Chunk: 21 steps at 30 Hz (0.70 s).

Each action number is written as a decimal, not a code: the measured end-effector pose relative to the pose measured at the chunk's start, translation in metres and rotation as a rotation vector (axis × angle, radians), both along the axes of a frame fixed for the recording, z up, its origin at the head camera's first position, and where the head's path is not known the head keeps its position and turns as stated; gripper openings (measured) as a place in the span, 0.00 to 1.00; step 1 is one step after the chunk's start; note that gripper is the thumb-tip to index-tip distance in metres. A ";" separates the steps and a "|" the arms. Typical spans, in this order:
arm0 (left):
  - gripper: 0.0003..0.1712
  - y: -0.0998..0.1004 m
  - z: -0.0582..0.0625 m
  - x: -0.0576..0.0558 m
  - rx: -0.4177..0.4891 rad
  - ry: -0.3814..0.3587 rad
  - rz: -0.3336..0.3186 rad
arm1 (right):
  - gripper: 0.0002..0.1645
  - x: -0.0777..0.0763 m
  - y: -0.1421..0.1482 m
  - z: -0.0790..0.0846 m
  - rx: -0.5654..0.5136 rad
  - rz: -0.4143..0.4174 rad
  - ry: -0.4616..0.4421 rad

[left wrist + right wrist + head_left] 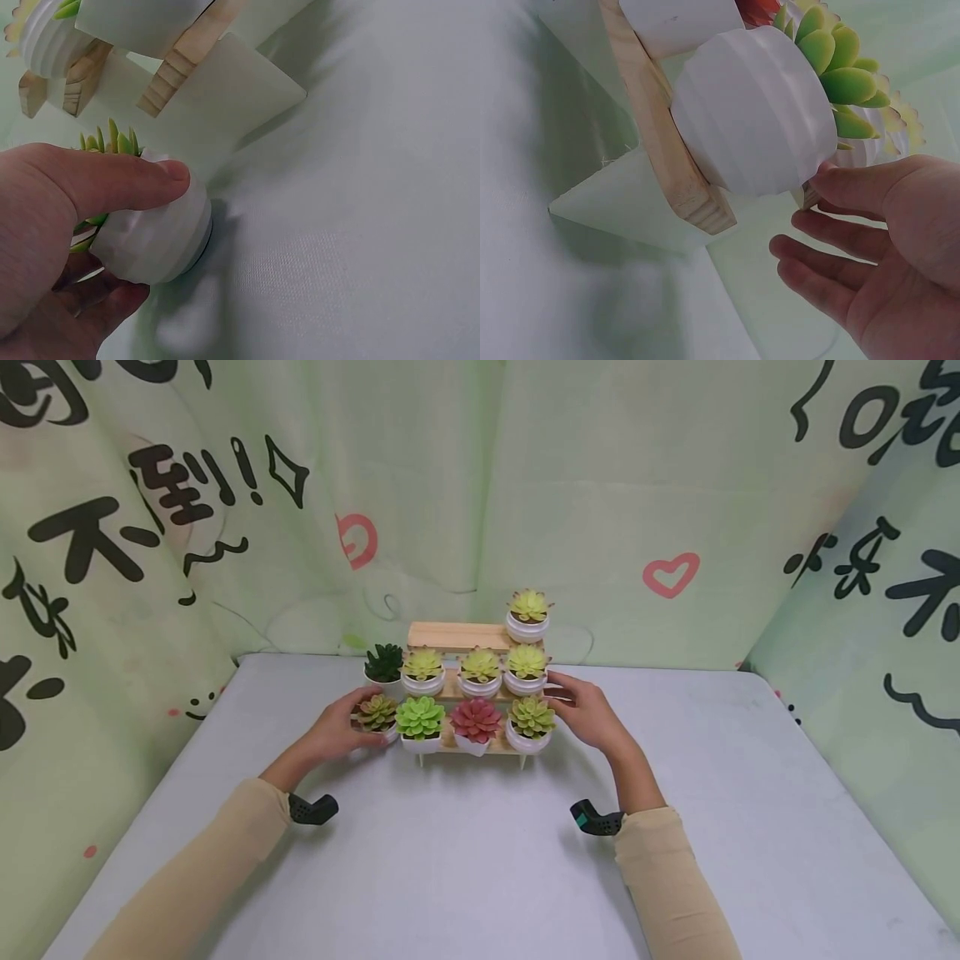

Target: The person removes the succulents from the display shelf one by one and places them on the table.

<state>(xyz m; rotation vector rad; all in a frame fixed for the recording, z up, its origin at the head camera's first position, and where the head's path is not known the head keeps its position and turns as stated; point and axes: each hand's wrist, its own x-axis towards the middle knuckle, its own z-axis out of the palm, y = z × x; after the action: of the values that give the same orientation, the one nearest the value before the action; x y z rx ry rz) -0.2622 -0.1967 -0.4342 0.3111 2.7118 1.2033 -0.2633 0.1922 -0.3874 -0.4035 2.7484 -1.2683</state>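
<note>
My left hand [341, 727] grips a small potted succulent [377, 713] at the left of a tiered wooden stand [457, 635]. In the left wrist view, the thumb lies across its white ribbed pot [161, 232], with fingers on the far side. At the stand's right end is my right hand [588, 706], its fingers loosely extended. Its thumb tip meets the end of the middle plank, close behind a round white pot [754, 112] with a green succulent [844, 67]. On the bottom tier sit a bright green succulent [420, 718], a red one [476, 720] and a yellow-green one [532, 717].
Several pale yellow succulents fill the middle tier, including one at its centre [480, 667]. Another yellow succulent [528, 607] tops the stand's right end. Left of the stand, a dark green succulent [385, 663] stands behind the held pot. A printed curtain [585, 510] encloses the white table [465, 860].
</note>
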 end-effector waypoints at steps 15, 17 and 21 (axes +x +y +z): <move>0.49 0.001 0.005 -0.001 -0.018 -0.066 0.028 | 0.32 0.000 0.000 0.000 0.001 0.002 0.001; 0.49 0.000 0.004 -0.002 -0.019 -0.077 0.031 | 0.32 0.000 0.000 0.000 0.000 0.004 0.002; 0.49 0.000 0.002 -0.003 -0.008 -0.100 0.034 | 0.32 0.000 0.000 0.000 -0.001 0.002 -0.001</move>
<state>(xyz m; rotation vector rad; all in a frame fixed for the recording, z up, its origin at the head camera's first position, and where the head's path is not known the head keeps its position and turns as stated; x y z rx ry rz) -0.2656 -0.1972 -0.4320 0.1986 2.6465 1.1832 -0.2637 0.1925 -0.3878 -0.4057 2.7461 -1.2693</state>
